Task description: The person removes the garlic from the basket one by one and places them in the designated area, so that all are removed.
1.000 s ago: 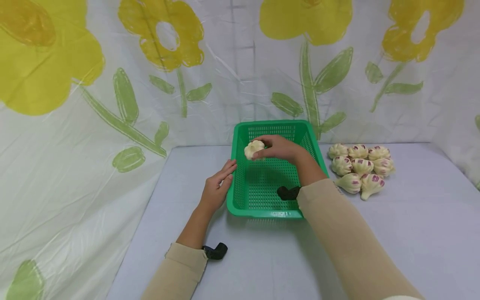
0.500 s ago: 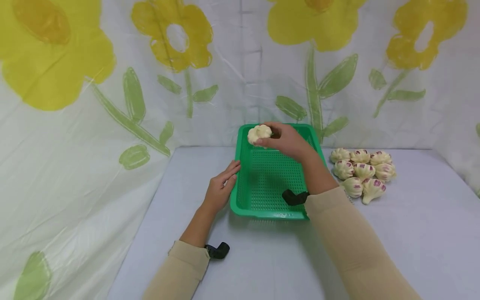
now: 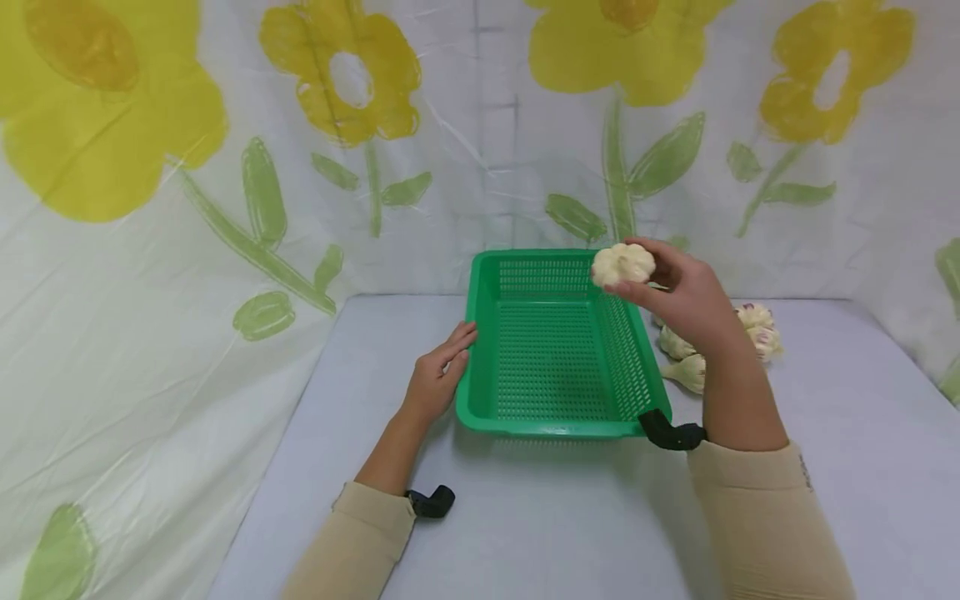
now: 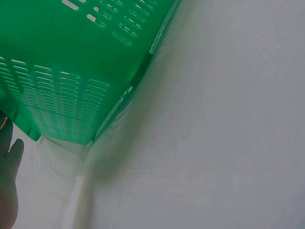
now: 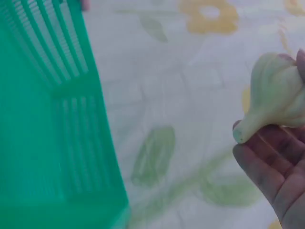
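Observation:
My right hand (image 3: pixel 686 296) holds a garlic bulb (image 3: pixel 624 265) between thumb and fingers, above the right rim of a green plastic basket (image 3: pixel 555 428). The right wrist view shows the same garlic bulb (image 5: pixel 274 93), its stem end pointing down and left along the fingers. My left hand (image 3: pixel 437 379) rests with fairly straight fingers against the basket's left rim. Nothing lies inside the basket. To its right sits a group of garlic bulbs (image 3: pixel 686 372) with purple marks, partly hidden behind my right hand and forearm.
A pale cloth covers the table (image 3: pixel 540 517). Behind it hangs a white sheet (image 3: pixel 450 208) printed with yellow flowers and green leaves, close to the basket's far end. Black wrist-worn devices (image 3: pixel 432 502) stick out from both wrists.
My right hand has carried the garlic bulb from over the basket's inside, first upward, then right to above its right rim. The left hand has stayed at the left rim.

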`<state>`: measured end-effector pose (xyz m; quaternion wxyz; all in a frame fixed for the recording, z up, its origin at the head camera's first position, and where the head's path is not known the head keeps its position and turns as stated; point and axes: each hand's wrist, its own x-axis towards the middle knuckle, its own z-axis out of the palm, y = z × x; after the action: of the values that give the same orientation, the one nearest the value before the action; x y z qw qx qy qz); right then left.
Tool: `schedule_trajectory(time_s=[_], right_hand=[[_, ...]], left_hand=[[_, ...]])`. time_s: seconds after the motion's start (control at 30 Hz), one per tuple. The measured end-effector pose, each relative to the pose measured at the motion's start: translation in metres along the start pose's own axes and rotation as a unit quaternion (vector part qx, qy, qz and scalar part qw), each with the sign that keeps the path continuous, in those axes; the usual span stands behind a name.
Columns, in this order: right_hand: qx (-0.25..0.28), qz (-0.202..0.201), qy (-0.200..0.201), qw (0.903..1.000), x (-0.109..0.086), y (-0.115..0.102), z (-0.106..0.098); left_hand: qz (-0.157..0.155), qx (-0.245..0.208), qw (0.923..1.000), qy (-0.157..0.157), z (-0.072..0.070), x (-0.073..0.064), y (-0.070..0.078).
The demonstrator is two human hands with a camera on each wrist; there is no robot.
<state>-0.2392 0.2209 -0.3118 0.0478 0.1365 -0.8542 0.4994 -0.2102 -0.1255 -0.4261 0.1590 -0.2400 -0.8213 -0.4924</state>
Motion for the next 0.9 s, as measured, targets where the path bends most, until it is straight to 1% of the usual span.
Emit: schedule_trajectory(time_s=[0.07, 0.17, 0.2, 0.3, 0.37, 0.4, 0.47, 0.53, 0.67, 0.77, 0.87, 0.9], right_hand=[[-0.001, -0.003, 0.040, 0.9992, -0.012, 0.011, -0.014], [0.019, 0.005, 0.101, 0.9947, -0.028, 0.031, -0.033], [0.035, 0.012, 0.120, 0.9921, -0.033, 0.038, -0.038], [0.106, 0.028, 0.171, 0.9791, -0.047, 0.055, -0.050], [0.149, 0.034, 0.194, 0.9690, -0.054, 0.065, -0.054], [0.167, 0.038, 0.201, 0.9645, -0.058, 0.069, -0.055], [0.177, 0.043, 0.209, 0.9608, -0.063, 0.076, -0.057], [0.164, 0.048, 0.212, 0.9622, -0.066, 0.080, -0.057], [0.159, 0.050, 0.212, 0.9628, -0.067, 0.087, -0.059], [0.135, 0.070, 0.206, 0.9667, -0.068, 0.094, -0.060], [0.081, 0.090, 0.208, 0.9706, -0.066, 0.098, -0.061], [0.066, 0.096, 0.216, 0.9695, -0.064, 0.099, -0.061]], left_hand=[[0.000, -0.001, 1.0000, 0.001, -0.001, 0.000, 0.000], [-0.002, -0.005, 1.0000, 0.000, -0.001, -0.001, -0.001], [-0.003, -0.005, 1.0000, -0.001, 0.000, -0.001, -0.001], [-0.004, -0.006, 1.0000, -0.002, 0.000, 0.000, -0.002], [-0.005, -0.005, 1.0000, -0.003, 0.001, 0.000, -0.002], [-0.004, -0.003, 1.0000, -0.005, 0.001, 0.000, -0.002], [-0.004, 0.000, 1.0000, -0.007, 0.002, 0.000, -0.003], [-0.004, 0.003, 1.0000, -0.007, 0.003, 0.000, -0.005], [0.008, 0.004, 1.0000, 0.002, 0.008, -0.001, -0.025], [0.014, 0.006, 0.9999, 0.005, 0.011, -0.003, -0.040], [0.014, 0.009, 0.9998, 0.005, 0.010, -0.003, -0.045], [0.015, 0.008, 0.9998, 0.006, 0.009, -0.002, -0.045]])
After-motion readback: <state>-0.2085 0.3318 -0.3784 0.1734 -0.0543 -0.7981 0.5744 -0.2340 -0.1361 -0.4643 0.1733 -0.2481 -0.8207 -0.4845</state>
